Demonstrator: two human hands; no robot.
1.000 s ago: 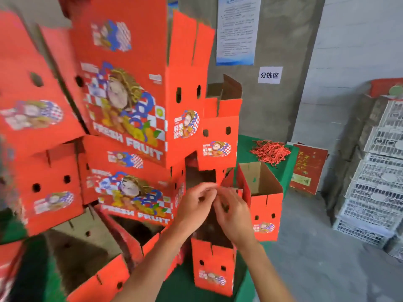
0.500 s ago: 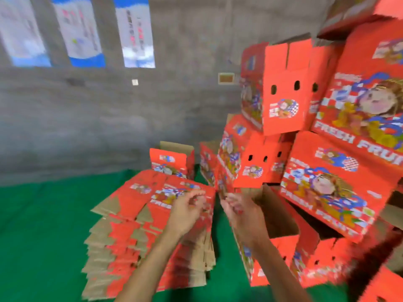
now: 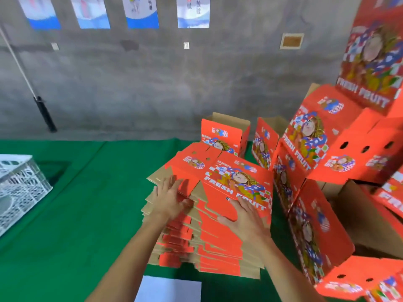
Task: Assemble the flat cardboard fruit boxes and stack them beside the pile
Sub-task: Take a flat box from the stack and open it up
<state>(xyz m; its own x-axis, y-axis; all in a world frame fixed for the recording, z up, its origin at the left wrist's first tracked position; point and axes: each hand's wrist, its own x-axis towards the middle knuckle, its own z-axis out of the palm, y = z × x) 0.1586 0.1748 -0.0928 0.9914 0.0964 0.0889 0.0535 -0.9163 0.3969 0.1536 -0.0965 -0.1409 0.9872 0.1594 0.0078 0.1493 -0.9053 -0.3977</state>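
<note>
A grey concrete wall [image 3: 152, 83] hung with blue-and-white posters [image 3: 142, 12] backed a green mat [image 3: 87, 203], on which the pile of flat fruit boxes [image 3: 207, 236] stood just left of the assembled boxes [image 3: 322, 149]. The top flat box [image 3: 226, 182] lay directly under both hands, its long axis running from the near left up toward the far right. The left hand [image 3: 169, 199] rested on the blank's near-left flap edge, fingers straight and spread; the right hand [image 3: 245, 216] pressed flat on the printed panel beside the "FRESH FRUIT" lettering — neither had curled round an edge. The left hand seemed nearer a liftable edge. Half a second earlier both hands hovered above the pile with fingers loosely bent — now they had come down onto the top blank, and the view had swung further left.
</note>
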